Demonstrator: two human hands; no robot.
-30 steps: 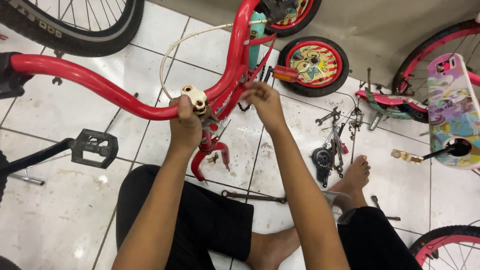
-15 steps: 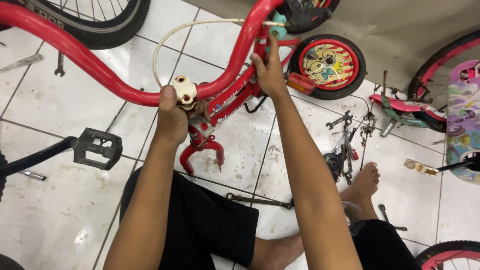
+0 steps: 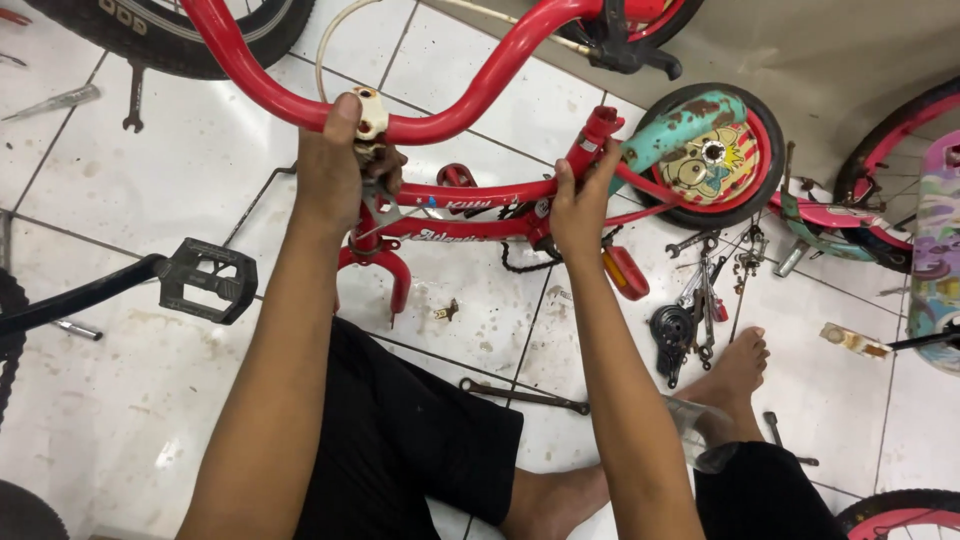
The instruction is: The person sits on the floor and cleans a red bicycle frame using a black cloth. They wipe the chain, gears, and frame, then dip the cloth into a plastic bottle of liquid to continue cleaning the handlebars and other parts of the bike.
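Here, left hand (image 3: 335, 165) clenched over the cream-coloured clamp (image 3: 371, 112) at the low middle of the red handlebar (image 3: 450, 110), thumb up along the bar, fingers wrapped down around the stem just beneath. Right hand (image 3: 578, 205) closed on the red frame (image 3: 480, 205) of the small bicycle, grasping it just below the upright seat tube (image 3: 598, 135), thumb on the near side, fingertips hidden behind the tubes. Frame lying on its side across the white tiled floor (image 3: 150, 180), stretched between the two grips, the red fork legs (image 3: 385, 270) pointing toward the lap. Black chain (image 3: 520, 265) drooping just under the right hand, an orange reflector (image 3: 625, 272) beside the wrist. Beyond that hand, a small rear wheel (image 3: 715, 155) with a rusted teal guard over it. A black pedal (image 3: 205, 282) on its crank to the left of the left forearm, apart from it. A long spanner (image 3: 525, 396) flat on the tiles between the knees, a cluster of loose tools and parts (image 3: 700, 300) near the bare foot (image 3: 735, 365) on the right. Large black tyre (image 3: 170, 35) at top left, past the handlebar.
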